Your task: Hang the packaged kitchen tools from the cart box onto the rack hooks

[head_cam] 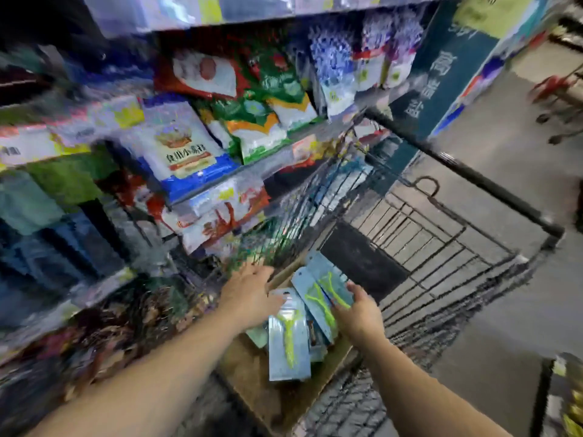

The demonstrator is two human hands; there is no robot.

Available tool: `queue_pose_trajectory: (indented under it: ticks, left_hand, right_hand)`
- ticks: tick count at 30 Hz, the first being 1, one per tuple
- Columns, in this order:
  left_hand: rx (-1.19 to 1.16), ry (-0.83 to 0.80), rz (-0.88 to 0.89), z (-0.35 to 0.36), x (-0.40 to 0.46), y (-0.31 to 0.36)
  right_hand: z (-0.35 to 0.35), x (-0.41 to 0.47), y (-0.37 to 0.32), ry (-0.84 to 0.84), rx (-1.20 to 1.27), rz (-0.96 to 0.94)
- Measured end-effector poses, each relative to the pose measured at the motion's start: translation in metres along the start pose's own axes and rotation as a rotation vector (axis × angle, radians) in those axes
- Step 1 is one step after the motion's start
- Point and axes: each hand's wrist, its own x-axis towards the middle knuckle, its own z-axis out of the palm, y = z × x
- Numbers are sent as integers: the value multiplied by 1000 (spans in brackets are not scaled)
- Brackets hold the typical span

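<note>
Blue carded peeler packs [325, 294] were fanned in right hand [359, 313], fingers closed around lower edges, above cardboard box [252, 367] in wire cart [441, 241]. Loose pack [288, 342] lay at 7 o'clock from held ones. Left hand [249, 291] was spread flat, fingers open, at 9 o'clock. Judged: packs best squared, hang holes aligned uppermost, before hooks were approached. Shelves [189, 146] blurred; hooks not discerned.

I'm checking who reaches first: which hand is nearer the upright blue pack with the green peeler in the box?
Left. The left hand touches the top of the upright pack; the right hand is off to its right, holding two other packs.
</note>
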Motion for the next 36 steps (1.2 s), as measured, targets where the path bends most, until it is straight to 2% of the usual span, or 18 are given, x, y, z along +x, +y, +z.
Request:
queue_pose_trajectory:
  ticks: [7,11,17,20,23,28,30,32,36]
  left_hand:
    - [-61,-72,-209,72,53,18]
    - [-163,-119,-307,104,64,4]
    - [-249,-108,-409,132,76,-9]
    - [-275,-115,-416,139,80,-11]
    - [-277,-118,-414,139,84,-10]
    - [-416,-102,-377,130,90,5]
    - [-615,-97,-404,127,94,11]
    - [-830,-84,-432,121,95,18]
    - [-1126,66,-509,126,96,12]
  right_hand:
    - [42,100,55,-107,43,-13]
    - [70,126,70,-48,-87,-38]
    - [91,153,82,-5,-244,72]
    - [90,166,89,-12,-237,99]
    - [86,169,91,5,-39,73]
    - [65,148,75,167,291,8]
    - [65,133,62,71,458,13]
    - [71,112,48,-115,637,59]
    - [94,80,29,-423,895,175]
